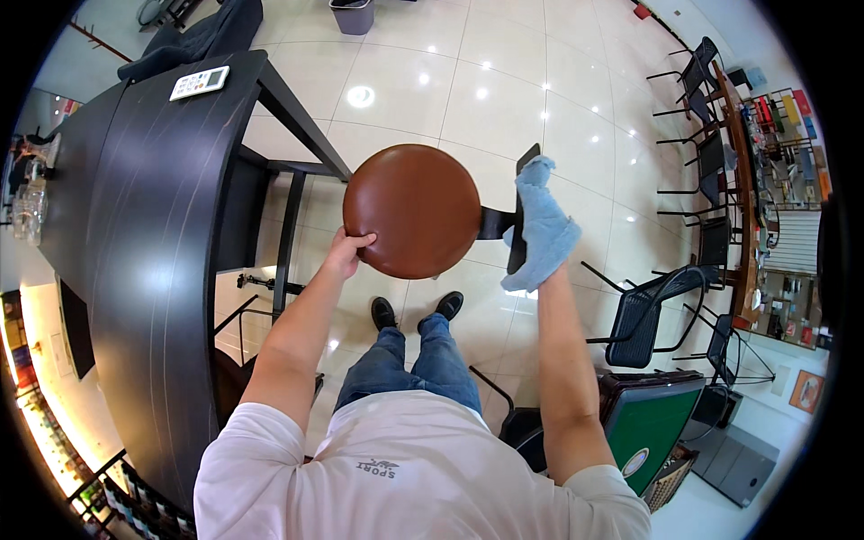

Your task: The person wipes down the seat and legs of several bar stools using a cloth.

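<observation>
Round brown seat (412, 211), lying ahead and right of left hand (346, 253), which is gripping its rim; right hand (553, 278) is holding blue cloth (545, 223) against dark backrest (528, 157)

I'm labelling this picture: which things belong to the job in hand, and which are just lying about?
In use:
brown round seat, gripped by the left hand
blue cloth, covering the right hand
dark backrest, partly covered by the cloth

Lying about:
white remote, on the dark table
grey bin
</observation>
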The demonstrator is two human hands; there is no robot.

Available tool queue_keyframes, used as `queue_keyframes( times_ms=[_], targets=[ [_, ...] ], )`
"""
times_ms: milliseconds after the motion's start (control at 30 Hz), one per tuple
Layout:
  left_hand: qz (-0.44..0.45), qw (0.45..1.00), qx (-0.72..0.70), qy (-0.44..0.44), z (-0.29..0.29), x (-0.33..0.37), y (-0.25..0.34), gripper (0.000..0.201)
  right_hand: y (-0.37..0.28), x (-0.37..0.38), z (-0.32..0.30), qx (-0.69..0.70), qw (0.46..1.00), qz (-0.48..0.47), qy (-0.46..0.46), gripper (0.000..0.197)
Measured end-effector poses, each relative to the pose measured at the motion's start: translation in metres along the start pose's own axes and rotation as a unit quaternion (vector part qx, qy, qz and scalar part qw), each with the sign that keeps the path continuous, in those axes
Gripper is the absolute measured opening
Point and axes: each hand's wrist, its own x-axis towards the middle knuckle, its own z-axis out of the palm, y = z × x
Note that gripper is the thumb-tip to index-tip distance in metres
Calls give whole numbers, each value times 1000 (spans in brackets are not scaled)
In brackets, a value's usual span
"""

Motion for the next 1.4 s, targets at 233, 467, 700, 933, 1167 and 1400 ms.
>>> queue_keyframes(
  times_ms=[233, 467, 700, 933, 1167, 1400],
  targets=[
    [32, 995, 32, -84, 100, 28, 7, 59, 2, 28, -71, -74, 996, -46, 30, 43],
    [-14, 994, 81, -66, 155, 61, -4, 62, 25, 48, -115, -124, 987, -75, 66, 44],
    [-14, 989, 137, -60, 181, 62, 1, 57, 44, 48, -135, -204, 961, -133, 132, 46],
    [15, 981, 194, 18, 179, 71, 11, 67, 23, -1, -138, -362, 876, -254, 193, 47],
    [67, 968, 240, -17, 167, 96, -20, 79, 35, -94, -44, -176, 923, -142, 311, 53],
    [167, 944, 282, -40, 160, 108, -25, 78, 53, -25, 40, -83, 978, 74, 178, 45]
  ],
)
